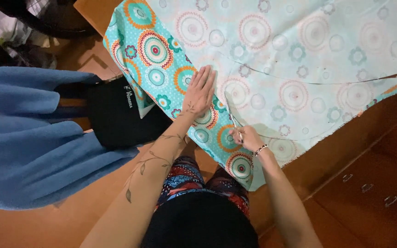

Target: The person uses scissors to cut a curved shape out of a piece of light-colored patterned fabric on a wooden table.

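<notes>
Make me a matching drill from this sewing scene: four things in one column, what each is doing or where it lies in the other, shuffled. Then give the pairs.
Things
1. left hand
2. right hand
3. scissors
4. blue blanket

States
A. blades open on the pale underside of the fabric, along a drawn curve
B. lies beside the fabric, untouched by either hand
C. pressed flat on the fabric, fingers together
D. grips the scissor handles, bracelet on the wrist

Pairs: 1-C, 2-D, 3-A, 4-B
</notes>
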